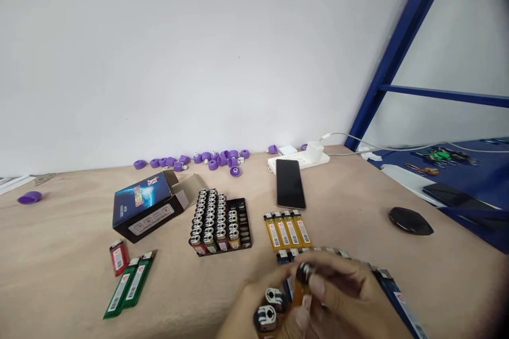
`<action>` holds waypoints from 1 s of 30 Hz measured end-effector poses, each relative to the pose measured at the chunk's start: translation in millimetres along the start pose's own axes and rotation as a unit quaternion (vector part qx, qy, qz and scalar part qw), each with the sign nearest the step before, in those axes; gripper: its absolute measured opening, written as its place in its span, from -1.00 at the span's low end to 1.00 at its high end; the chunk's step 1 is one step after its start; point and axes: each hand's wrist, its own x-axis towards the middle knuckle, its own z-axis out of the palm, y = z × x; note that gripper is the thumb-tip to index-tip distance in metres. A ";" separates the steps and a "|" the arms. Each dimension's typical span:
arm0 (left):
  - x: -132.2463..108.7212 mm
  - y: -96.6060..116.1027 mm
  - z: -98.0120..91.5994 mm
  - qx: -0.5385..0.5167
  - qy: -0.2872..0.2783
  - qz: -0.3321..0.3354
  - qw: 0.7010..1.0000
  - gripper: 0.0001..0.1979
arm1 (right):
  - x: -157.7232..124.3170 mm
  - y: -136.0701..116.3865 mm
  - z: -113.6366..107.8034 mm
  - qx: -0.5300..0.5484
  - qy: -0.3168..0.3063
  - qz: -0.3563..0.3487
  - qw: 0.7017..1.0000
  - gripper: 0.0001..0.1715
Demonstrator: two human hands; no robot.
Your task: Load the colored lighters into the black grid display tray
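Low in the view, my left hand (pixel 248 312) is closed around a couple of lighters (pixel 270 310) whose metal heads stick up. My right hand (pixel 342 291) pinches an orange lighter (pixel 302 280) right next to them. Behind my hands lies a row of yellow lighters (pixel 287 230), with several blue lighters (pixel 397 296) partly hidden under my right hand. A black tray (pixel 242 222) partly filled with upright lighters stands in the middle of the table.
A dark blue open box (pixel 145 204) sits left of the tray. One red lighter (pixel 118 257) and two green lighters (pixel 131 283) lie at the front left. A phone (pixel 290 184), power strip (pixel 298 160), purple caps (pixel 207 160) and black mouse (pixel 409 221) lie farther back.
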 end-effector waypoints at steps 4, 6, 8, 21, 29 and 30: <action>26.3 37.0 -55.3 0.235 0.122 0.125 0.956 -0.84 | 40.7 -33.0 -1.6 -0.107 0.123 -0.094 0.982 -0.58; 38.0 44.3 -85.5 0.354 0.162 0.125 0.912 -0.77 | 67.7 -50.8 8.7 -0.173 0.115 -0.116 0.971 -0.69; 46.7 43.9 -105.6 0.418 0.162 0.055 0.892 -0.76 | 93.8 -60.7 25.0 -0.217 0.082 -0.130 0.964 -0.80; 62.7 41.5 -99.9 0.545 -0.055 -0.181 0.817 -0.40 | 149.4 -18.5 69.2 -0.360 0.004 -0.179 0.915 -0.83; 58.0 46.5 -91.0 0.629 -0.113 -0.192 0.744 -0.40 | 150.4 -10.1 68.0 -0.392 -0.064 -0.172 0.902 -0.79; 55.6 45.9 -88.5 0.643 -0.113 -0.192 0.733 -0.36 | 150.4 -10.7 67.5 -0.394 -0.076 -0.172 0.900 -0.78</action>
